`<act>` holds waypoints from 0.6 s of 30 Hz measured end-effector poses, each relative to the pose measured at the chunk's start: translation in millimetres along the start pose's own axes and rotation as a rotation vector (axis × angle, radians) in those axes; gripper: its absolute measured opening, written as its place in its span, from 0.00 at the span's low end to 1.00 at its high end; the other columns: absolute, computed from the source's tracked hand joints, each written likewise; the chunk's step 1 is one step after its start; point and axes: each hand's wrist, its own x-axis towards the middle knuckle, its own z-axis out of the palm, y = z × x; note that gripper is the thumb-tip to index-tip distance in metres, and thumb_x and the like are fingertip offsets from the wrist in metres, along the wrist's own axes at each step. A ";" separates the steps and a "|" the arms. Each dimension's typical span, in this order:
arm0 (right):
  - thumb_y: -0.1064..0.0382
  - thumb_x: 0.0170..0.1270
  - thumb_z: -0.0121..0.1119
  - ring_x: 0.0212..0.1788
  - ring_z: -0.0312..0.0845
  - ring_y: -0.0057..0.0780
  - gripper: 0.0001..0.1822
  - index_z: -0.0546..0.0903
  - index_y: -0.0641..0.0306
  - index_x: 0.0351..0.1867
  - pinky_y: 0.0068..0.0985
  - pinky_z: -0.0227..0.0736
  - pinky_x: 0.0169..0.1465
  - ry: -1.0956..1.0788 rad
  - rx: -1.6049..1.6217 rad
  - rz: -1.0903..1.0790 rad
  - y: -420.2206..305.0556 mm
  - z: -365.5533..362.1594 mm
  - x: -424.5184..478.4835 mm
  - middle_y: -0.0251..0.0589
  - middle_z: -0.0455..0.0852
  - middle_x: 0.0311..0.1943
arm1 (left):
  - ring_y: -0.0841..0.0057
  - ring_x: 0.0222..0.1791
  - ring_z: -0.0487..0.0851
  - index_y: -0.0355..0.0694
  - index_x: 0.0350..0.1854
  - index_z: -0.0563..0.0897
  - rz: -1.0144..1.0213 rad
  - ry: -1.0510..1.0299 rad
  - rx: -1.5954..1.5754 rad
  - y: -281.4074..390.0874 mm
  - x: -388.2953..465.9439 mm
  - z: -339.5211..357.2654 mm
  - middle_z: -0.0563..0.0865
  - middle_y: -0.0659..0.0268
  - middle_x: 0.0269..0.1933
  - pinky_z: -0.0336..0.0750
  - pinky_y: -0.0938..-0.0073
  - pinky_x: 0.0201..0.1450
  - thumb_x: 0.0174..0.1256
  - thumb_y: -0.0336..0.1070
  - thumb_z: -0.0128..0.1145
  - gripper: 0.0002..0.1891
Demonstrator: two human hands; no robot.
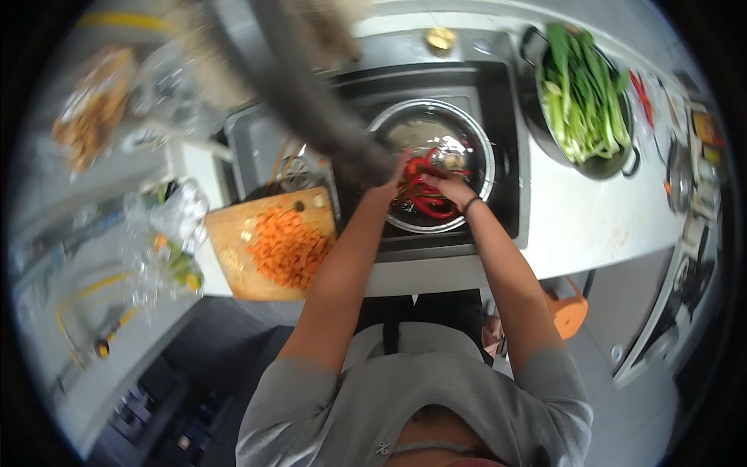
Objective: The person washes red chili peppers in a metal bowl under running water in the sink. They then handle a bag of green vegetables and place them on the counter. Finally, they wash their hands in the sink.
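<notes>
A round metal basin point(488, 153) of water stands in the dark sink point(503, 87), with long red chili peppers point(435, 208) in it. My right hand point(450, 188), a dark band on its wrist, is in the basin with its fingers around some of the peppers. At the peppers' left side is my left hand point(399, 175), partly covered by the dark faucet point(327, 111); whether its fingers close on a pepper is hard to see. Diced carrots point(289, 251) lie on a wooden cutting board point(224, 233) left of the sink.
A large pot point(534, 125) holding leafy green stalks point(583, 99) stands right of the sink, with more red peppers point(642, 96) beyond it. Plastic bags point(181, 216) lie at the left. The faucet arches over the basin. An orange stool point(569, 312) is below the counter.
</notes>
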 end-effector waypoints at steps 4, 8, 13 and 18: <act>0.51 0.52 0.60 0.60 0.61 0.42 0.32 0.67 0.61 0.58 0.29 0.53 0.62 0.292 -0.608 -0.167 5.9 4.0 -4.3 0.48 0.76 0.49 | 0.75 0.41 0.77 0.39 0.43 0.78 0.641 -0.121 0.444 13.8 -19.4 15.6 0.80 0.62 0.40 0.71 0.76 0.45 0.63 0.36 0.48 0.10; 0.58 0.52 0.60 0.57 0.64 0.43 0.28 0.69 0.60 0.57 0.30 0.56 0.61 0.375 -0.497 -0.427 -6.5 14.8 -23.7 0.51 0.74 0.50 | 0.77 0.33 0.79 0.36 0.39 0.78 0.464 -0.105 0.417 58.8 -87.8 24.3 0.81 0.64 0.32 0.73 0.77 0.37 0.60 0.31 0.52 0.08; 0.71 0.56 0.53 0.49 0.70 0.25 0.18 0.71 0.68 0.51 0.22 0.64 0.53 0.141 0.170 -0.436 -56.1 30.8 -85.2 0.38 0.77 0.46 | 0.75 0.37 0.79 0.34 0.40 0.77 0.630 -0.135 0.313 69.4 -139.5 31.9 0.80 0.61 0.35 0.71 0.77 0.42 0.57 0.29 0.51 0.09; 0.70 0.59 0.51 0.52 0.69 0.28 0.19 0.69 0.69 0.53 0.23 0.61 0.56 0.491 -0.298 -0.865 -93.5 45.9 -110.8 0.41 0.73 0.51 | 0.62 0.41 0.78 0.36 0.40 0.77 0.904 0.057 0.327 90.6 -174.5 32.0 0.77 0.55 0.43 0.71 0.68 0.45 0.55 0.32 0.53 0.11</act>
